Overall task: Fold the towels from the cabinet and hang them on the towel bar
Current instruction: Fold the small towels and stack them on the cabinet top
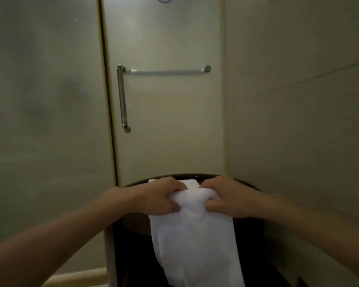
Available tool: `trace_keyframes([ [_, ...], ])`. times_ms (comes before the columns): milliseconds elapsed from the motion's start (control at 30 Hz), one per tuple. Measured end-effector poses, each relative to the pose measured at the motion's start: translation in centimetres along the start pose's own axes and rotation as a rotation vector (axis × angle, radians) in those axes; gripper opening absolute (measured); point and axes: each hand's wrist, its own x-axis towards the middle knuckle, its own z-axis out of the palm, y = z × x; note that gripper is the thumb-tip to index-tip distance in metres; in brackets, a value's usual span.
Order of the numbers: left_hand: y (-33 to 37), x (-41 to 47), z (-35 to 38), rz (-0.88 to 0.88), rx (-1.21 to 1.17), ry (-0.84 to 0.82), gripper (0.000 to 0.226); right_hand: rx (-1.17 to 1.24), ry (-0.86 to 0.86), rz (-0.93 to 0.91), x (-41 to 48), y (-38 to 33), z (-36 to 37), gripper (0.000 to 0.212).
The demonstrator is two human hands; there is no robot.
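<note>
A white towel [195, 241] hangs lengthwise down from both my hands, in front of a dark round piece of furniture. My left hand [160, 197] grips its bunched top on the left side. My right hand [226, 196] grips the same bunched top on the right, and the two fists sit close together. A flat white part of the towel shows behind my fingers. A horizontal chrome towel bar [166, 71] is mounted on the frosted glass door [170, 125], well above my hands, with nothing hanging on it.
A vertical chrome door handle [122, 98] runs down from the bar's left end. The dark round top [197, 176] lies right under my hands, against the door. A frosted panel stands on the left and a tiled wall [298, 121] on the right.
</note>
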Motion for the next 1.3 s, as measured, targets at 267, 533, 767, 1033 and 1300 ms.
trace_keyframes([
  [267,0.8,2.7,-9.0,-0.081,0.025,0.022,0.034,0.078,0.092,0.063,4.5,-0.6,-5.3,0.035],
  [533,-1.3,5.1,-14.2,-0.127,0.080,0.199,0.032,0.072,0.207,0.028,10.6,0.0,-8.8,0.039],
  [767,-3.4,7.5,-15.6,-0.042,0.329,0.615,0.036,-0.095,0.623,0.022,16.1,0.9,-8.5,0.032],
  [1033,-9.2,7.8,-4.6,-0.071,0.420,0.481,0.047,-0.324,0.520,0.017,15.7,4.9,0.4,0.027],
  [1300,-10.7,4.7,1.1,-0.067,0.312,0.212,0.066,-0.274,0.293,-0.052,9.6,6.3,6.4,0.033],
])
